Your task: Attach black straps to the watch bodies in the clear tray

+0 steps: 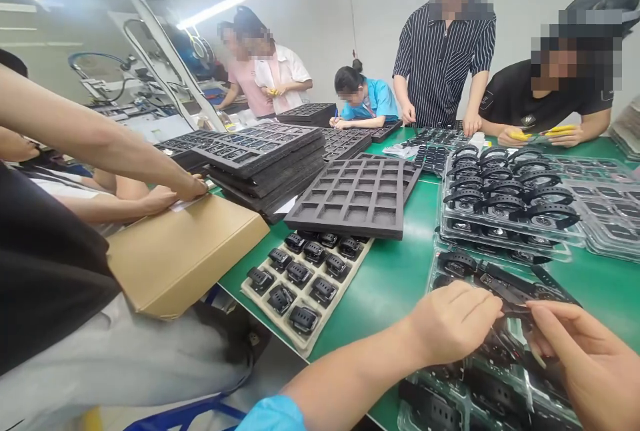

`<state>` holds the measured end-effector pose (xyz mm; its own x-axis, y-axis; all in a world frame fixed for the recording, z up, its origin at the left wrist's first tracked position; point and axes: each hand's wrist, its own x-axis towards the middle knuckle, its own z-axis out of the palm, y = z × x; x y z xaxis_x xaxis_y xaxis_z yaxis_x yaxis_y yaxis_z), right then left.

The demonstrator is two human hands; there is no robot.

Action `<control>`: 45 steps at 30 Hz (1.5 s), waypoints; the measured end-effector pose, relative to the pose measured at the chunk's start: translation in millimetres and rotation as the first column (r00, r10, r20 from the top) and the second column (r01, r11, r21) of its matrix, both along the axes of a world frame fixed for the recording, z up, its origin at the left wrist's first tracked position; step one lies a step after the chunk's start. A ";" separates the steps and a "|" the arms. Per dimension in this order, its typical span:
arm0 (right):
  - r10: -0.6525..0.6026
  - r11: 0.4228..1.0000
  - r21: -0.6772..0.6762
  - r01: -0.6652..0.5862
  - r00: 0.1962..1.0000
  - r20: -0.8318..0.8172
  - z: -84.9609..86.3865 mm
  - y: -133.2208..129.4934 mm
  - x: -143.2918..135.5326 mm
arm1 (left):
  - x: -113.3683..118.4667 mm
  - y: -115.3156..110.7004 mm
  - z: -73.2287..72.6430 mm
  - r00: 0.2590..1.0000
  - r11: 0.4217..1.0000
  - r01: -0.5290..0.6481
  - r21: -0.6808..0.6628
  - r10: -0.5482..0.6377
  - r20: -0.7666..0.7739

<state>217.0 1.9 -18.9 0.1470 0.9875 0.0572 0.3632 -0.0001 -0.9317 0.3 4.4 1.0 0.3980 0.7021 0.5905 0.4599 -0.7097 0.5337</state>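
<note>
Over a clear plastic tray (404, 412) at the lower right, my left hand (457, 323) is closed, its thumb and fingertips pinching a black watch strap (515, 308). My right hand (587, 354) grips the same watch from the other side, thumb on top and fingers beneath. Much of the watch body is hidden by the fingers. Several watches with black straps (435, 406) lie in the tray below. Just beyond my hands stands a stack of clear trays (445, 219) carrying watches with looped straps (505, 181).
A beige tray (306, 344) of watches lies on the green table (395, 271), partly under a black foam tray (345, 221). Behind are stacked foam trays (270, 174). At left, another person's arms rest on a cardboard box (190, 251). Several co-workers surround the table.
</note>
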 end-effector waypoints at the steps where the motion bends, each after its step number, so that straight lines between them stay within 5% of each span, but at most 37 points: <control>1: 0.018 0.999 -0.027 -0.018 1.000 0.005 2.0 -1.1 -0.3 | 0.0 -0.7 1.0 1.000 1.000 -0.009 -0.012 0.009 0.001; 11: 0.253 0.967 0.001 -0.254 0.964 0.085 26.5 -0.4 -16.3 | -5.0 2.5 -0.2 0.964 0.936 0.084 0.342 0.011 -0.267; 19: 0.254 0.966 0.032 -0.257 0.963 0.085 37.1 -4.5 -22.8 | 0.0 7.1 -9.5 0.982 0.952 0.067 0.300 -0.010 -0.188; 37: 0.172 0.985 -0.024 -0.172 0.984 0.033 46.1 -13.0 -10.6 | -3.3 4.1 6.5 0.964 0.915 0.092 0.394 0.018 -0.266; 45: 0.300 0.937 0.070 -0.342 0.892 0.337 43.0 -2.2 -6.6 | -6.9 15.7 3.0 0.992 0.875 0.049 0.482 0.012 -0.122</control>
